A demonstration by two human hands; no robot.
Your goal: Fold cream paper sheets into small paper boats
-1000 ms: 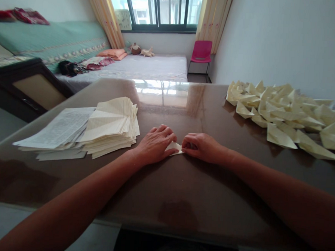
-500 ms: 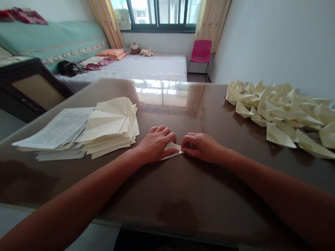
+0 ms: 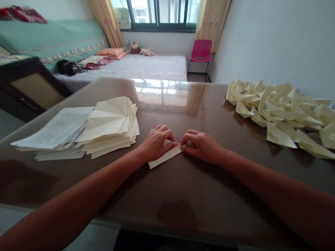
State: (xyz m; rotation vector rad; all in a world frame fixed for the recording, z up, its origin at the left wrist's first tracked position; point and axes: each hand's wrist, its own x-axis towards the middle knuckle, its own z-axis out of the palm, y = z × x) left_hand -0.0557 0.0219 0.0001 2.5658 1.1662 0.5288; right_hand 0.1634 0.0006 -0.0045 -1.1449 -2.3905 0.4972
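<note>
A small folded piece of cream paper (image 3: pixel 164 157) lies on the glossy brown table (image 3: pixel 163 204) between my hands. My left hand (image 3: pixel 159 140) is closed on its left part, thumb and fingertips pinching near the top fold. At the paper's right end, the thumb and curled fingers of my right hand (image 3: pixel 198 144) pinch the corner. The two sets of fingertips almost meet. Part of the paper is hidden under my left hand.
Left on the table is a stack of cream paper sheets (image 3: pixel 108 118), beside printed sheets (image 3: pixel 60 125). A heap of folded paper boats (image 3: pixel 281 105) spreads over the far right. Beyond the table are a bed (image 3: pixel 162 67) and a pink chair (image 3: pixel 201 51).
More of the folded paper now shows below my left hand, with a strip reaching down to the left. My fingertips have come closer together at the paper's top right.
</note>
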